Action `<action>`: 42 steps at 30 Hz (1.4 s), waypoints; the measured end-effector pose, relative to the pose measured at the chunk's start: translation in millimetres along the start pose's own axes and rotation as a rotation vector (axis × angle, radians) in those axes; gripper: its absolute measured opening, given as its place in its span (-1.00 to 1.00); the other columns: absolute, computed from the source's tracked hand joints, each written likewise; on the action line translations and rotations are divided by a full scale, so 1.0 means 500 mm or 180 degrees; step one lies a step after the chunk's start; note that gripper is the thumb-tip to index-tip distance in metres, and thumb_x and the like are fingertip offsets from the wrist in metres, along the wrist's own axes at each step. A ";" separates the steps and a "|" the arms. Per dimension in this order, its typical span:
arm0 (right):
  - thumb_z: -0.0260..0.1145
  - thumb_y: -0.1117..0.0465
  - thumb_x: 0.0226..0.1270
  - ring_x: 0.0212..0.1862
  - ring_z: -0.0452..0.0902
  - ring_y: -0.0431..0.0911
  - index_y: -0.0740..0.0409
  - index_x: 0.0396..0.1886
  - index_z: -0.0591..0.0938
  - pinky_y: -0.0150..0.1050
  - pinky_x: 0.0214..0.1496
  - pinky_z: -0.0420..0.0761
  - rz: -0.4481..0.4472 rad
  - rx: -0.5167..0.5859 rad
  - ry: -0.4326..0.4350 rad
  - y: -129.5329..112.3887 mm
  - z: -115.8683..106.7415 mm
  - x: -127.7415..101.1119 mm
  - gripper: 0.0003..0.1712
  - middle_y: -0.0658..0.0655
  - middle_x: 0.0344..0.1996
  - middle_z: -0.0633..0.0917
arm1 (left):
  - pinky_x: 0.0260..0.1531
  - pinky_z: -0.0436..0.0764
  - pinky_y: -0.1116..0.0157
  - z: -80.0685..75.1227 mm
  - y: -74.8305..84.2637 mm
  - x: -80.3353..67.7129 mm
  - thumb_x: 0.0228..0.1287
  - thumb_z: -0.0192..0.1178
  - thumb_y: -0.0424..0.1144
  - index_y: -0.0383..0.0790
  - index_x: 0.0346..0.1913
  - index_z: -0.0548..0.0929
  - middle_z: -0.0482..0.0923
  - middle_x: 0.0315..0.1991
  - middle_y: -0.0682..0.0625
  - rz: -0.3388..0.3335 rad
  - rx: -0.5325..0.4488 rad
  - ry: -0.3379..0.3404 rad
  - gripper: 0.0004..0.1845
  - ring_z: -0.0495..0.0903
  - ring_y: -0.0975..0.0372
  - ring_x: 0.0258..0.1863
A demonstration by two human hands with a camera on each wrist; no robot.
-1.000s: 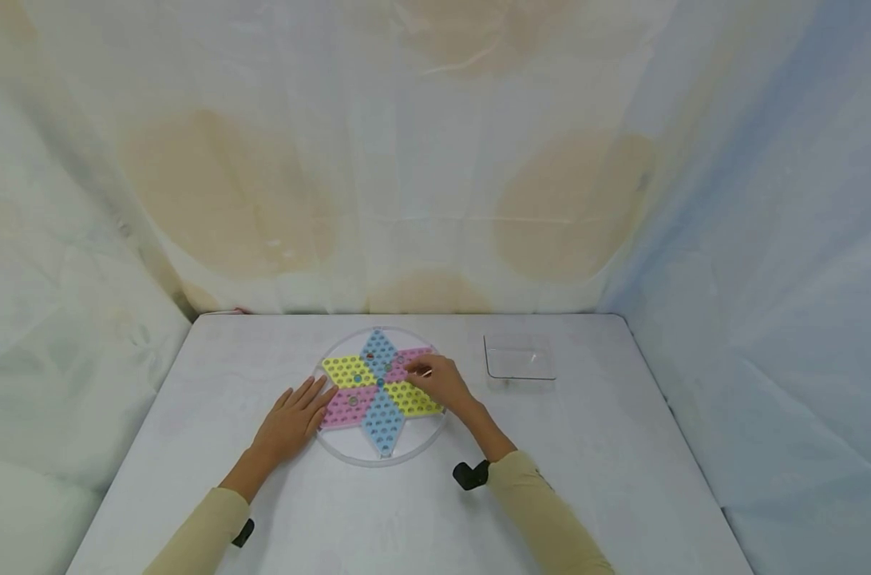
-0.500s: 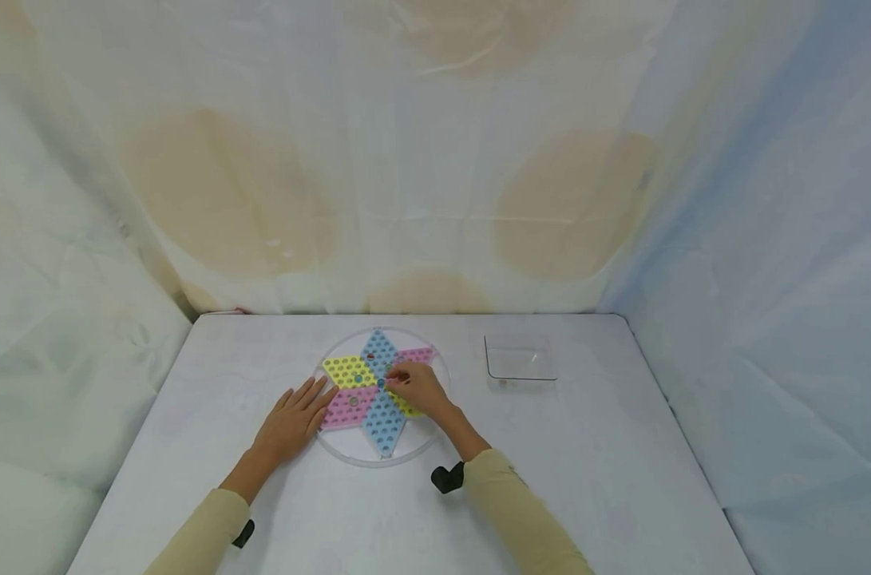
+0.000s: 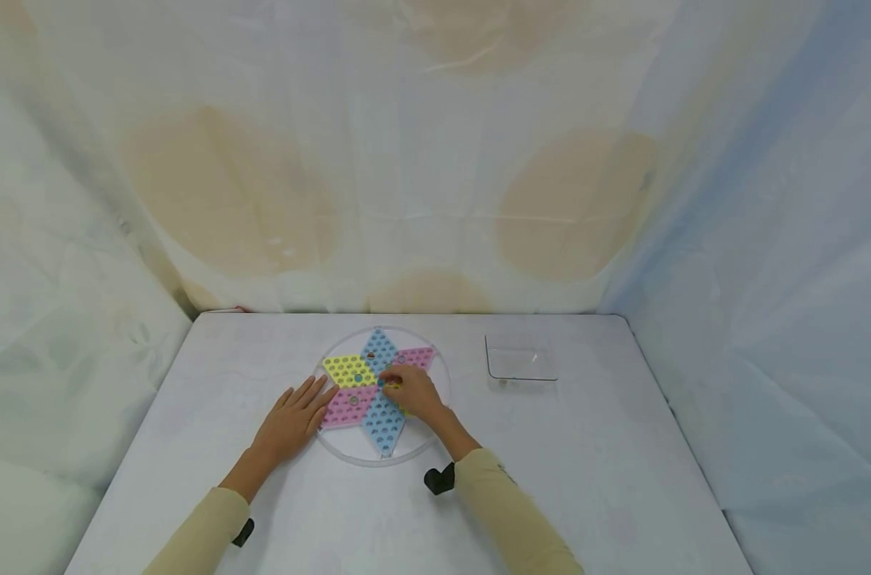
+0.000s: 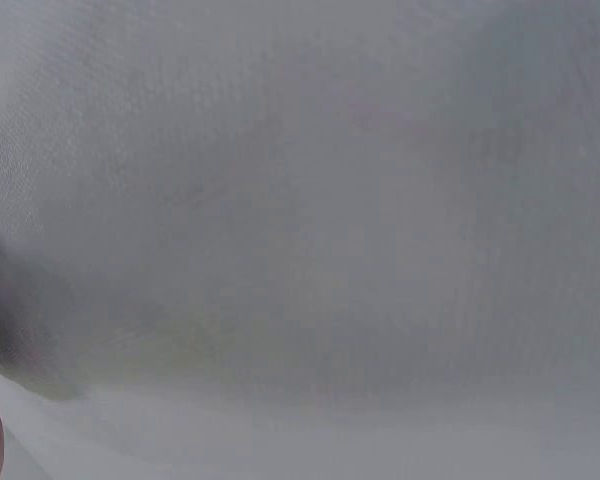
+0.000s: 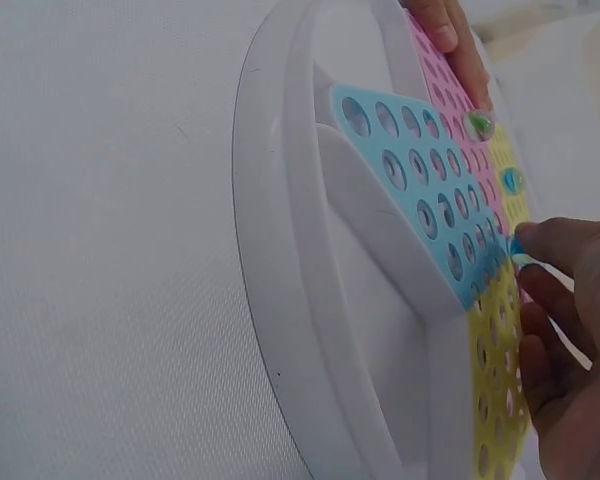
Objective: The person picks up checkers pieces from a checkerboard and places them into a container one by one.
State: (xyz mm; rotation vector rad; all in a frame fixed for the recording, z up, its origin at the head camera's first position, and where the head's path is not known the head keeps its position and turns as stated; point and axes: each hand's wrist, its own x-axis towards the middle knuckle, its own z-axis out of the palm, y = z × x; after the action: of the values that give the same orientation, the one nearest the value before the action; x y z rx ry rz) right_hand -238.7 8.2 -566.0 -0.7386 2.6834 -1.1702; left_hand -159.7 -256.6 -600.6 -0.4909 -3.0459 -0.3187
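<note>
A round white Chinese checkers board with a pink, yellow and blue star lies on the table. My left hand rests flat, fingers spread over the board's left edge and the pink point. Over the star's middle my right hand pinches a pale marble between thumb and finger. Right beside it is a blue marble at the centre, partly hidden by the thumb. A green marble sits on the pink point and a teal marble on the yellow one. The left wrist view shows mostly blurred cloth.
A clear plastic box stands on the table, right of the board. More marbles sit on the far blue and pink points, including a brownish marble. Patterned curtains surround the white table.
My right hand has moved left from the board's right side to its middle, holding the marble. My left hand has stayed in place.
</note>
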 end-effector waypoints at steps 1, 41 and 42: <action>0.38 0.28 0.32 -0.08 0.64 -0.09 0.19 0.02 0.73 -0.24 -0.01 0.61 0.0012 -0.0025 -0.0006 -0.001 0.000 0.000 -0.72 0.06 -0.14 0.74 | 0.42 0.04 -0.16 0.000 0.000 0.000 0.58 -0.07 -0.01 -0.05 0.54 0.27 0.09 0.56 -0.10 0.0012 0.0002 0.0016 -0.44 -0.01 -0.05 0.54; 0.40 0.26 0.33 -0.13 0.65 -0.07 0.16 -0.09 0.75 -0.21 -0.09 0.64 -0.0130 -0.0019 0.0417 0.010 -0.004 -0.015 -0.81 0.05 -0.19 0.75 | 0.43 0.03 -0.16 -0.004 0.008 0.010 0.58 -0.07 -0.01 -0.04 0.55 0.24 0.07 0.56 -0.10 0.0009 0.0031 -0.0048 -0.42 -0.03 -0.04 0.54; 0.40 0.27 0.32 -0.13 0.66 -0.06 0.17 -0.09 0.75 -0.20 -0.08 0.64 -0.0147 0.0017 0.0441 0.012 -0.006 -0.016 -0.81 0.06 -0.19 0.76 | 0.43 0.03 -0.16 -0.005 0.009 0.010 0.58 -0.07 -0.01 -0.05 0.55 0.24 0.07 0.56 -0.10 0.0004 0.0023 -0.0052 -0.42 -0.03 -0.04 0.54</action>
State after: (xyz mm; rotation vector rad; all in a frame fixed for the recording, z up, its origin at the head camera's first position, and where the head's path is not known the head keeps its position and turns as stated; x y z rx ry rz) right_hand -234.8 17.6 -568.9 -0.7486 2.7875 -1.2840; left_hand -163.2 -251.5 -597.2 -0.4975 -3.0612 -0.3052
